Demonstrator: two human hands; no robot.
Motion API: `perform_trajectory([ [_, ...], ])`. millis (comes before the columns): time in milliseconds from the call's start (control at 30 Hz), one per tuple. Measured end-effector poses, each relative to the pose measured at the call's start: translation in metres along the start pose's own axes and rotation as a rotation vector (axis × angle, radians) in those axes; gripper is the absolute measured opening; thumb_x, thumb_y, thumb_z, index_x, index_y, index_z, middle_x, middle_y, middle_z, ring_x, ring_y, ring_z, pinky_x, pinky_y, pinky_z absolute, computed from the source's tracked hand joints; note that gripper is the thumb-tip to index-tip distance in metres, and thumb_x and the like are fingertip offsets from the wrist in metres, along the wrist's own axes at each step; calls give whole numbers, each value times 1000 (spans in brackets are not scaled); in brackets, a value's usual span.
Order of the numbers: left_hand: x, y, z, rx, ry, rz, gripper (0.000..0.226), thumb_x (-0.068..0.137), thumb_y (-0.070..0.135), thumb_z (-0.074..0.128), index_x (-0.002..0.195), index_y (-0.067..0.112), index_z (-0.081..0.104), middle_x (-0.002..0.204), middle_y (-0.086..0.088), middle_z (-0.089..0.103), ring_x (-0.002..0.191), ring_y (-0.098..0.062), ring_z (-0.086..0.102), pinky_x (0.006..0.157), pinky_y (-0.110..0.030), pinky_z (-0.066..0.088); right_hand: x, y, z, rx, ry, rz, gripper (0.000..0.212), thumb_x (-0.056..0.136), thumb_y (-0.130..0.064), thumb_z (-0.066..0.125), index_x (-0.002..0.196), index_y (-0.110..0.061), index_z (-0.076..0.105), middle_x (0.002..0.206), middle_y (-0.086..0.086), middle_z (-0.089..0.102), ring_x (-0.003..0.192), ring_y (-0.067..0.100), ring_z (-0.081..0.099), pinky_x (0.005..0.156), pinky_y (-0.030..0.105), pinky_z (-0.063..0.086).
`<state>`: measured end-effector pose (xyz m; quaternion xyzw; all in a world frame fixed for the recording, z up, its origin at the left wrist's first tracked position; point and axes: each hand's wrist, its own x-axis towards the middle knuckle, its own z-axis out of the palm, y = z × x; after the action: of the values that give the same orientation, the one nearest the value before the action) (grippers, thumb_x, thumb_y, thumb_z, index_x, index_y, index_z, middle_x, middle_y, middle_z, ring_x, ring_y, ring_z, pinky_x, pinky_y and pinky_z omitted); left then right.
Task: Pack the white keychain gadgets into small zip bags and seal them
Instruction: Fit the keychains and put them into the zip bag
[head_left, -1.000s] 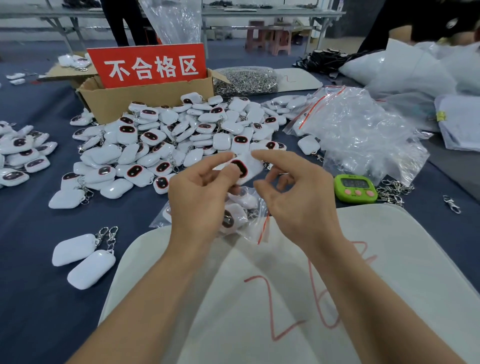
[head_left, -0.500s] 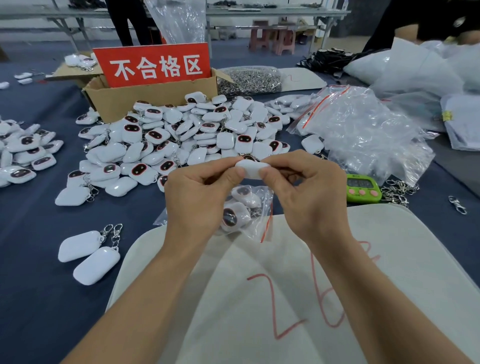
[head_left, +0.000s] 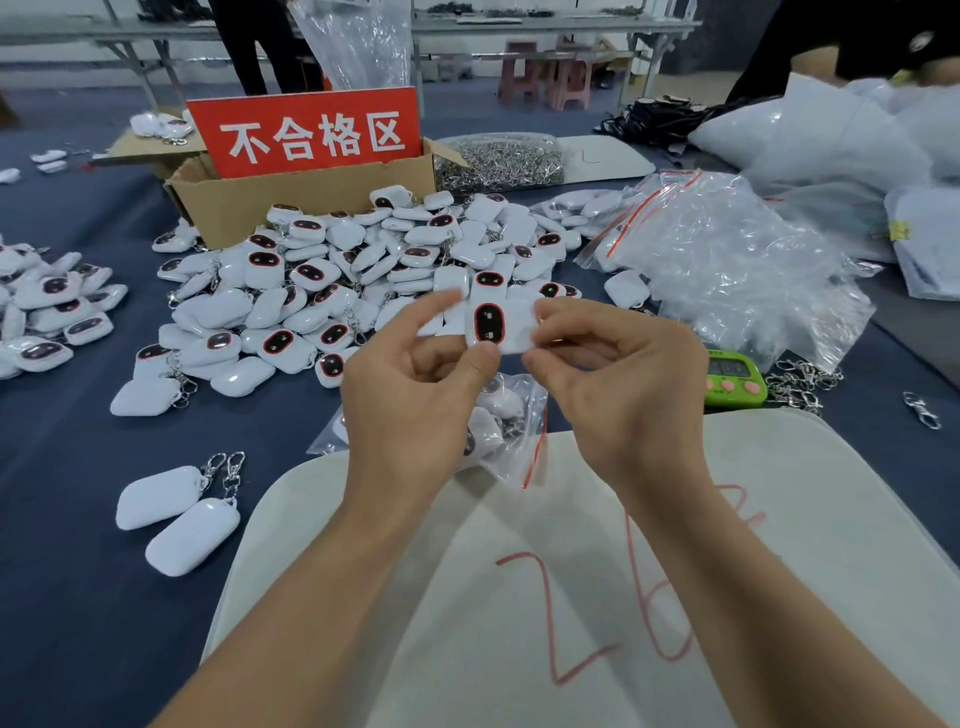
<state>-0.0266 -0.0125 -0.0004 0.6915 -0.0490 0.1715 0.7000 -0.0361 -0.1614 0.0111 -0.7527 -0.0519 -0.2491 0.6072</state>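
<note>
A white keychain gadget (head_left: 501, 326) with a dark oval face is held up in the middle of the view, face toward me. My left hand (head_left: 410, 395) pinches its left side between thumb and forefinger. My right hand (head_left: 618, 379) pinches its right end. Just below the hands lies a small zip bag (head_left: 514, 436) with a red seal strip and gadgets inside. A big heap of gadgets (head_left: 332, 280) lies behind on the blue table. A pile of empty zip bags (head_left: 727, 265) sits to the right.
A cardboard box (head_left: 291, 197) with a red sign stands behind the heap. A green timer (head_left: 735, 376) sits at right, loose metal clips (head_left: 802, 379) beside it. Two gadgets (head_left: 176, 512) lie at left. A white sack marked in red (head_left: 571, 597) fills the foreground.
The gadget was edge-on between my fingers half a second ago; now it is turned so that its dark face shows, and both hands have shifted slightly on it.
</note>
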Motion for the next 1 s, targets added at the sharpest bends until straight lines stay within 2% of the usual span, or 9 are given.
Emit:
perform_trajectory([
  [100,-1,0,3,27,-18,9,53,85,4,79,126,35,67,76,6,76,68,-11,70,65,-21,57,4,1,-1,44,20,32,33,76,10,81,80,-23,76,86,-14,78,81,2,76,78,17,58],
  [233,0,1,3,-12,-35,-20,45,86,-3,76,112,34,75,73,6,73,67,-8,68,65,-17,53,10,4,-6,162,34,101,28,76,7,82,88,-18,78,80,1,79,72,10,74,71,20,57],
  [400,1,-1,1,-2,-43,5,47,84,-4,77,109,35,78,81,6,77,72,-7,71,69,-17,55,12,7,-7,265,-36,168,29,76,12,81,86,-15,78,81,2,80,75,14,77,73,20,58],
  [533,1,-5,1,93,-58,82,49,82,0,74,96,47,79,88,13,79,84,-11,75,79,-23,58,10,9,-3,255,-80,237,30,78,19,74,84,-10,75,83,8,80,78,17,77,74,25,61],
  [667,2,-8,0,156,-8,93,51,85,-1,73,83,50,78,86,17,78,81,-11,74,78,-30,62,7,10,-2,266,-169,299,40,77,24,67,85,-14,75,96,9,80,97,26,77,86,46,61],
  [767,2,-4,0,89,-3,46,44,86,-3,75,94,40,79,89,13,79,84,-13,76,78,-35,62,7,6,-3,132,-138,212,35,76,12,76,78,-22,79,90,0,80,89,19,77,76,40,63],
  [867,0,3,1,289,24,58,41,80,25,80,110,48,65,88,27,74,78,2,71,66,-17,55,16,7,-14,49,-43,186,16,75,-8,86,79,-23,82,77,-3,79,72,13,75,68,24,59],
  [933,-6,6,5,602,-61,79,28,69,57,71,94,46,63,79,24,68,73,0,64,63,-24,48,24,11,-27,-27,25,215,13,73,-10,82,75,-23,80,68,-5,76,61,7,68,63,23,53],
  [1000,-14,5,11,955,-169,133,41,60,77,55,78,40,58,69,13,61,69,-4,55,57,-29,35,29,15,-36,-73,24,289,11,67,-12,77,72,-22,80,60,-3,71,52,7,60,59,27,48],
])
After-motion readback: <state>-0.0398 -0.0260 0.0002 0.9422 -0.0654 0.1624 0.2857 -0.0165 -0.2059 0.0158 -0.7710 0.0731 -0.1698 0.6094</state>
